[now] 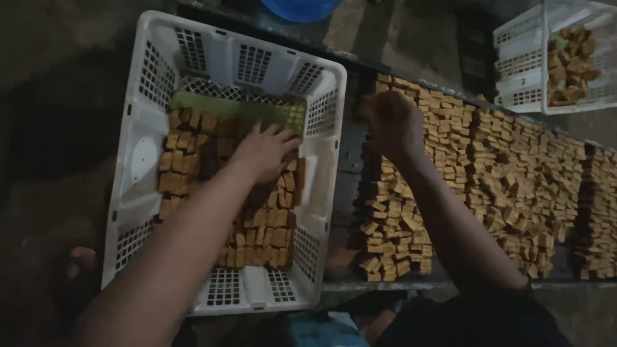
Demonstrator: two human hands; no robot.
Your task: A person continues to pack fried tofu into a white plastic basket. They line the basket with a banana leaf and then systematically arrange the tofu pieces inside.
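Starting at the left, you have a white slotted plastic crate [144, 154] sitting low beside the worktop [385, 286], its near rim close to your body and its far wall up toward the top edge of the view, so that it takes pieces passed across from the right without a long reach. Inside it, brown fried cubes [263, 228] lie packed in flat rows over a green liner [212, 106] that shows bare along the crate's far wall; the rows fill the floor from the near wall up to roughly the liner's edge, which reads as packing in a level layer so that more fit. Your left hand [265, 151] lies palm down on the cubes near the crate's far right corner, its fingers [283, 136] spread and flat, pressing or settling pieces rather than clasping any. To the right, over the worktop's left edge, your right hand [391, 119] is raised and curled shut; it is blurred, and I cannot tell whether it holds cubes. Beneath and beyond it, a broad spread of the same cubes [508, 186] covers the worktop in tight lines out to the right edge. At the far right corner stands a second white crate [520, 67] with loose cubes heaped inside. The room is dim, the floor dark, and a blue tub's rim [301, 9] shows at the top edge.
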